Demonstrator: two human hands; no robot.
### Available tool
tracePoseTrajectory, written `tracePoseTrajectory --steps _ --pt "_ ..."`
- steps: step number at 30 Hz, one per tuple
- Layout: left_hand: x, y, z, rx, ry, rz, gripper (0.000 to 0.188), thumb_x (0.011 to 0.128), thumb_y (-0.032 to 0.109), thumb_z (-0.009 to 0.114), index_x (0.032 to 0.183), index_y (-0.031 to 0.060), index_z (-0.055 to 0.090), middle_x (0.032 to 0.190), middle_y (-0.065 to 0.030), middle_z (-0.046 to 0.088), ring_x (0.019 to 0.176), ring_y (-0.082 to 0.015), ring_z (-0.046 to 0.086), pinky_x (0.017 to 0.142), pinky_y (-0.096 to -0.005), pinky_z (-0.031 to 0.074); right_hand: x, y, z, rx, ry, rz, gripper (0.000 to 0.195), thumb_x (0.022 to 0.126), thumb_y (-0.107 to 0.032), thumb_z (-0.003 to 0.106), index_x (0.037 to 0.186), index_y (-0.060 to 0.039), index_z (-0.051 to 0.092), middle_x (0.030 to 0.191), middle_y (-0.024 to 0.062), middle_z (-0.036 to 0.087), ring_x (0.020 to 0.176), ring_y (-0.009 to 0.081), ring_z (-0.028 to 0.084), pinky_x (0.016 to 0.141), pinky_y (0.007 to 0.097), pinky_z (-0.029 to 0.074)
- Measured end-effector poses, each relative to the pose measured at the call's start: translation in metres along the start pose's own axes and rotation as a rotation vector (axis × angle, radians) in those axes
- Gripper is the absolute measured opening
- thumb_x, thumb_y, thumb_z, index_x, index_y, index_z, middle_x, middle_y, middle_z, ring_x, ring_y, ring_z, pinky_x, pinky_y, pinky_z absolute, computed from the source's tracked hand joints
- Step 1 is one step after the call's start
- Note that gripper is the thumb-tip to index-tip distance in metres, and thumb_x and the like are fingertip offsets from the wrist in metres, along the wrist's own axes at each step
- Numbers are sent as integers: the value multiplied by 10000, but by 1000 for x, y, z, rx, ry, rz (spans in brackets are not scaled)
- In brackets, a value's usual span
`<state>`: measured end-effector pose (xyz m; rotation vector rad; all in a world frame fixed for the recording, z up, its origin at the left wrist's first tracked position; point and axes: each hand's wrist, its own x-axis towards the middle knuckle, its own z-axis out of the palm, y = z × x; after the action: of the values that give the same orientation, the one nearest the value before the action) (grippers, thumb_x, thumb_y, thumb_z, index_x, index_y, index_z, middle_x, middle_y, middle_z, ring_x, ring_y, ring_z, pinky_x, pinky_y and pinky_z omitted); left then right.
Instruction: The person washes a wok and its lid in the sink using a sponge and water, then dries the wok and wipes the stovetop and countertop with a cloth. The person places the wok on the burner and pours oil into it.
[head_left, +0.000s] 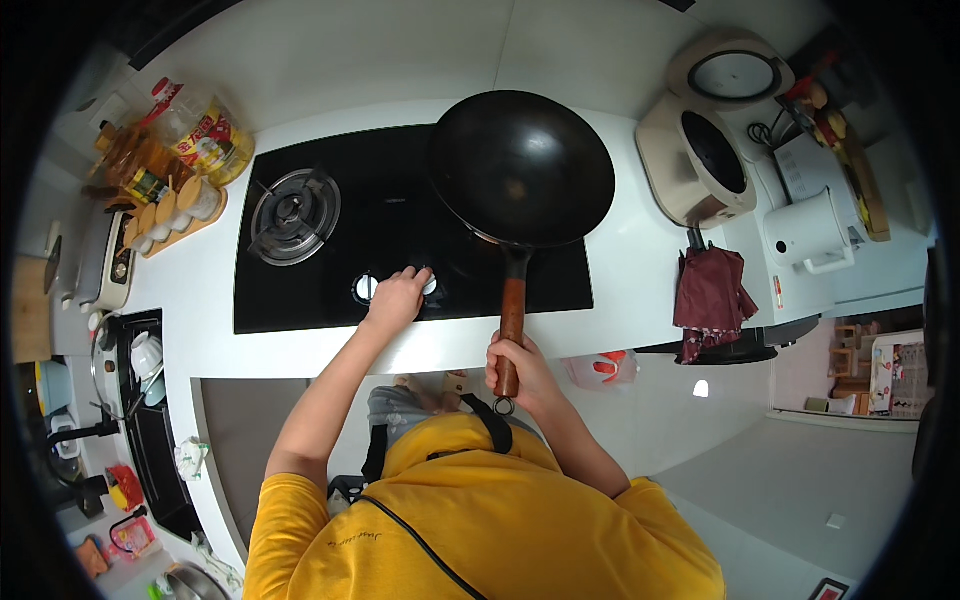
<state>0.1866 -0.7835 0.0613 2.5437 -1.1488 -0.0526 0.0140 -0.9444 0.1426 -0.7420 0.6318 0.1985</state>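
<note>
My right hand (525, 365) is closed around the wooden handle (513, 315) of a black wok (521, 169). The wok's bowl covers the right part of a black glass gas cooktop (390, 247), hiding most of the burner beneath. Whether the bowl rests on the burner or hovers above it, I cannot tell. My left hand (397, 297) has its fingers on the right control knob (430, 283) at the cooktop's front. Just left of that hand is a second silver knob (366, 287). The left burner (295, 216) carries a bare pan support.
Oil bottles (214, 142) and a rack of spice jars (180, 214) stand left of the cooktop. To the right are an open rice cooker (694, 169), a folded maroon umbrella (712, 292) overhanging the counter edge, and a white kettle (806, 229). A sink (154, 442) lies far left.
</note>
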Motion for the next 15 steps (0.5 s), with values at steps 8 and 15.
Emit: tracePoseTrajectory --steps 8,15 --pt "1 2 -3 -20 6 -31 304 784 22 516 1076 82 575 819 -126 560 777 -289 606 659 -377 511 1 -1 -2 4 -20 11 127 799 -68 549 890 -76 460 688 51 515 539 168 516 512 310 427" --pt "1 3 -4 -9 -15 -50 314 784 28 526 1087 84 585 815 -131 563 757 -294 608 651 -381 510 2 1 -1 18 -12 25 124 801 -73 554 886 -75 465 693 52 517 544 170 520 517 312 430"
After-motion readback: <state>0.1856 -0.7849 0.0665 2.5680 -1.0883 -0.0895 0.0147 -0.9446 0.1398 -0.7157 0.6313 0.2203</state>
